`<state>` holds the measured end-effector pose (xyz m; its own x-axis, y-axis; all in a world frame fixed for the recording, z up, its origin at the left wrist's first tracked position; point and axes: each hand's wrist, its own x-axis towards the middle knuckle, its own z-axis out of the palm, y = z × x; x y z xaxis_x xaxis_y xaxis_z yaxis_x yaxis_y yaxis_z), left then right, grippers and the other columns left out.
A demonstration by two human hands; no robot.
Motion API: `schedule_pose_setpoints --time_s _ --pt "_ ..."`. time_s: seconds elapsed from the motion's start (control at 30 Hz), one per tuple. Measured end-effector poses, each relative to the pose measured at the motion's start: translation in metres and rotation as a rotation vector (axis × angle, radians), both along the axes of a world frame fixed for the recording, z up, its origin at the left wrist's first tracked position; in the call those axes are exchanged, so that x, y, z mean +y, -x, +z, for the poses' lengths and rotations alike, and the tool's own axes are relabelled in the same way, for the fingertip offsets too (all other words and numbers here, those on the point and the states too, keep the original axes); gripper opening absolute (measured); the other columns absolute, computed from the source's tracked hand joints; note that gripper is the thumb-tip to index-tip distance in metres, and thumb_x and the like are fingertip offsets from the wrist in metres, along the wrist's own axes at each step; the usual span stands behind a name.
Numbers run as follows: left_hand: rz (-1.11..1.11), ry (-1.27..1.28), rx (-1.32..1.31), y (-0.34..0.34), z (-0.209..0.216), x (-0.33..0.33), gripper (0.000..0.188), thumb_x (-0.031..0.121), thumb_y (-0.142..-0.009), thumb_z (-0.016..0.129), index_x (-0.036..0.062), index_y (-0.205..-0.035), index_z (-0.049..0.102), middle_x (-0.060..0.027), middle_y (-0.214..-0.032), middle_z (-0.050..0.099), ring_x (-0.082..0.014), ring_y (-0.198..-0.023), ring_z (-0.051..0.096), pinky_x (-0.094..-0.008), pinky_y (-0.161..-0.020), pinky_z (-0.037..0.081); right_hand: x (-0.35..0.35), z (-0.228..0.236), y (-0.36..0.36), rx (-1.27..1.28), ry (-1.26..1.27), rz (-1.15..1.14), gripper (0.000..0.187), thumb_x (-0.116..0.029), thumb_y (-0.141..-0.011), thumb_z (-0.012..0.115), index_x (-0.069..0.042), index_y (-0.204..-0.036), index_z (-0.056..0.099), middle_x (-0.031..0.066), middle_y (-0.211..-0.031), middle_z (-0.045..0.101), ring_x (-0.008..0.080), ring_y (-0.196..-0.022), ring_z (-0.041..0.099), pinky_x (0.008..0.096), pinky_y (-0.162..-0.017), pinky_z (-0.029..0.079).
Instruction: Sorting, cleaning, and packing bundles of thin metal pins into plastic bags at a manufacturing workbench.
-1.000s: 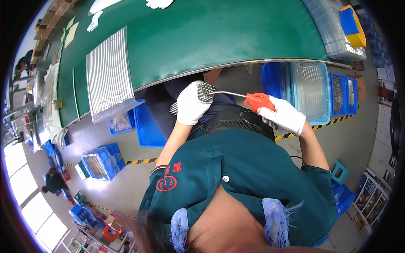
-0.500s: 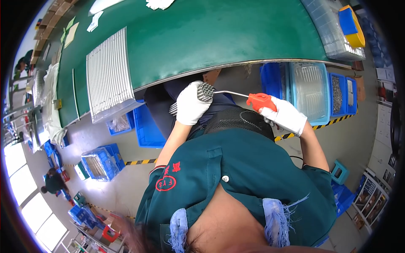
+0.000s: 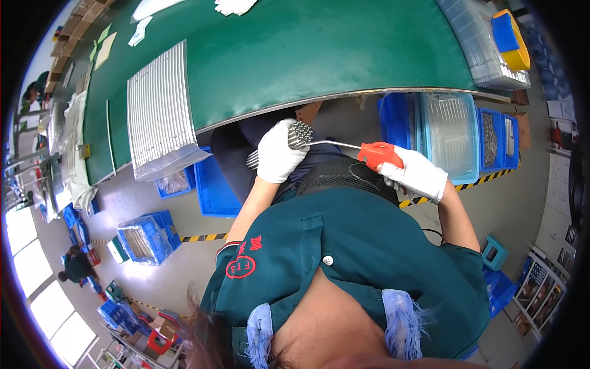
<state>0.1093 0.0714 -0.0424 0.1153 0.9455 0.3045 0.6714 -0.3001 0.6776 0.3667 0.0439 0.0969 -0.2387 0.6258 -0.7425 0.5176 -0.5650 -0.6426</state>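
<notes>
My gloved left hand (image 3: 278,154) is wrapped round a bundle of thin metal rods (image 3: 300,134), whose packed ends face right. The rods' other ends stick out past the wrist side of the glove. In my gloved right hand (image 3: 416,173) is a red air blow gun (image 3: 380,156), its handle partly hidden by the fingers. Its thin bent metal nozzle (image 3: 337,143) points left, and the tip is at the rod ends; I cannot tell whether it touches them. Both hands are over my lap, just below the near edge of the green table (image 3: 319,55).
A row of metal rods in clear plastic (image 3: 161,111) lies on the table's left, overhanging its edge. Clear trays (image 3: 485,55) and a yellow-and-blue tape roll (image 3: 511,40) sit at right. Blue bins stand below, including a light-blue one (image 3: 477,138) and an open one (image 3: 215,187).
The blow gun has shifted slightly left and its nozzle has dropped a little against the rod ends. The bundle in my left hand is turned slightly, showing more of its ends.
</notes>
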Motion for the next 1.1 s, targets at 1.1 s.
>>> schedule_pose_setpoints --time_s 1.1 --pt "-0.02 -0.003 -0.02 -0.002 0.004 0.0 0.024 0.017 -0.069 0.071 0.0064 -0.087 0.06 -0.0112 -0.073 0.062 -0.0297 -0.068 0.062 -0.0361 -0.061 0.05 0.007 -0.008 0.004 -0.014 -0.06 0.02 0.048 -0.038 -0.085 0.059 -0.009 -0.122 0.054 0.0024 -0.08 0.061 0.0105 -0.064 0.053 0.0249 -0.062 0.045"
